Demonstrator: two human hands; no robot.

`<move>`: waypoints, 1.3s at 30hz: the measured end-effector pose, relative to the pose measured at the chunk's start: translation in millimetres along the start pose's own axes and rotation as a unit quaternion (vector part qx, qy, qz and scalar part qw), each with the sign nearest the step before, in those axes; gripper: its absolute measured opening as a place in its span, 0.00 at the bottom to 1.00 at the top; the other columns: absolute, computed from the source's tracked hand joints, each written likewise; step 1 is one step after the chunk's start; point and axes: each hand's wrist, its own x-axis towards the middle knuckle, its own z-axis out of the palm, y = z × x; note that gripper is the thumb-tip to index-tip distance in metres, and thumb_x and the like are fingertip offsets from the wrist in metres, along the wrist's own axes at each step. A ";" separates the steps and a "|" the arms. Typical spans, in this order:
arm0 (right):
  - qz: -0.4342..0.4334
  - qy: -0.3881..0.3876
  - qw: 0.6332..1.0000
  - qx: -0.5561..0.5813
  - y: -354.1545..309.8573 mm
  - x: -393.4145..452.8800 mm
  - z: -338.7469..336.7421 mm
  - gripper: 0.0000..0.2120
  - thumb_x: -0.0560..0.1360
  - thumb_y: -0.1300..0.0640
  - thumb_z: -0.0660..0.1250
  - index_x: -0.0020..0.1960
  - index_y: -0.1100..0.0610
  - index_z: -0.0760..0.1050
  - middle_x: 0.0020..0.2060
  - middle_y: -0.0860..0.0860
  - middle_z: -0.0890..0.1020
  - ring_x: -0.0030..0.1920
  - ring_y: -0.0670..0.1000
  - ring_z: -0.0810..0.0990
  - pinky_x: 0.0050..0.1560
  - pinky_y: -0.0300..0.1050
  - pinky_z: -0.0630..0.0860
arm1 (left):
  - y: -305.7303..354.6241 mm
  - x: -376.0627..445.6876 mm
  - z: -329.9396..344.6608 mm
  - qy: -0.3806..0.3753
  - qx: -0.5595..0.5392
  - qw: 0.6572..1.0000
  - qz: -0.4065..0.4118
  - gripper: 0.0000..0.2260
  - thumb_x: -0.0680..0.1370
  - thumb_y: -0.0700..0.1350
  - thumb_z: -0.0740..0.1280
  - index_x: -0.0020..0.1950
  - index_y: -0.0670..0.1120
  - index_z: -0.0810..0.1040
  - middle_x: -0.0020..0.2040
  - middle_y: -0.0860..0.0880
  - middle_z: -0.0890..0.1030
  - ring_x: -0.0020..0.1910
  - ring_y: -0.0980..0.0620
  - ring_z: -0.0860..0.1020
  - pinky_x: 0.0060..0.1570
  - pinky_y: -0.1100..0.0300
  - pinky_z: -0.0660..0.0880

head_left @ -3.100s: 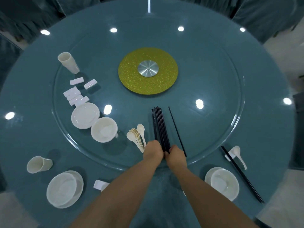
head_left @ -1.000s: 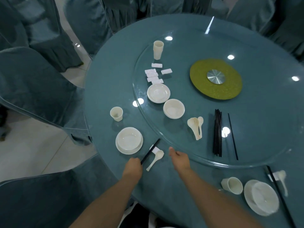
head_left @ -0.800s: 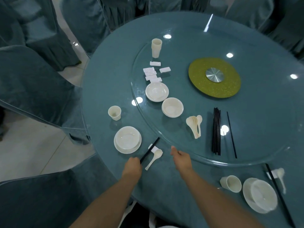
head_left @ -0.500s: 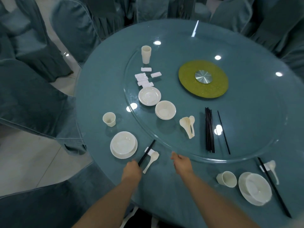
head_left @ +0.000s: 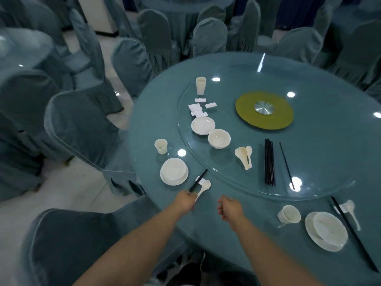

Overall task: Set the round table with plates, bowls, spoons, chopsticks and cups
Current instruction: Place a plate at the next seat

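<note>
Pinching the near ends of a pair of black chopsticks (head_left: 198, 180), the left hand (head_left: 185, 201) lines them up across a small white rest (head_left: 199, 179), with a white spoon (head_left: 204, 188) touching just beside its knuckles. The right hand (head_left: 230, 208) hovers nearby, fingers loosely curled round nothing. Thin, stiff and light, the sticks probably roll on this glossy table (head_left: 257, 215), so holding them close to the butt ends seems wise. Just beyond the left hand a bowl sits on a plate (head_left: 174, 171); both look like glazed ceramic, likely slippery and chippable, best lifted by the rim. Farther out stands a cup (head_left: 161, 146), light enough to grip around its wall.
</note>
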 end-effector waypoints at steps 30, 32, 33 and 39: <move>-0.185 -0.230 0.951 0.088 -25.4 -351.7 444.5 0.09 0.80 0.54 0.63 0.48 0.58 0.78 0.34 0.52 0.80 0.30 0.49 0.77 0.30 0.41 0.72 | -247.3 -255.6 -440.4 0.183 -0.222 0.938 0.192 0.06 0.79 0.49 0.64 0.47 0.49 0.79 0.41 0.52 0.82 0.36 0.54 0.79 0.35 0.61 0.71; -0.189 -0.221 0.952 0.091 -31.5 -368.4 471.6 0.08 0.78 0.54 0.64 0.47 0.58 0.78 0.34 0.52 0.80 0.30 0.48 0.76 0.28 0.40 0.71 | -258.7 -257.2 -473.1 0.181 -0.220 0.939 0.193 0.05 0.78 0.49 0.65 0.46 0.50 0.79 0.40 0.53 0.83 0.35 0.55 0.79 0.35 0.60 0.71; -0.196 -0.218 0.952 0.093 -37.2 -373.4 482.5 0.08 0.78 0.54 0.64 0.46 0.58 0.78 0.34 0.52 0.79 0.29 0.47 0.76 0.28 0.39 0.71 | -260.6 -254.1 -488.2 0.181 -0.220 0.938 0.198 0.05 0.78 0.49 0.65 0.46 0.50 0.79 0.40 0.53 0.83 0.35 0.55 0.79 0.35 0.60 0.71; -0.256 -0.153 0.953 0.058 -87.5 -361.0 518.4 0.09 0.76 0.52 0.65 0.47 0.56 0.81 0.36 0.50 0.82 0.33 0.47 0.78 0.34 0.41 0.73 | -246.5 -217.8 -547.1 0.170 -0.189 0.940 0.229 0.07 0.78 0.52 0.65 0.47 0.52 0.81 0.40 0.56 0.84 0.35 0.58 0.81 0.34 0.62 0.72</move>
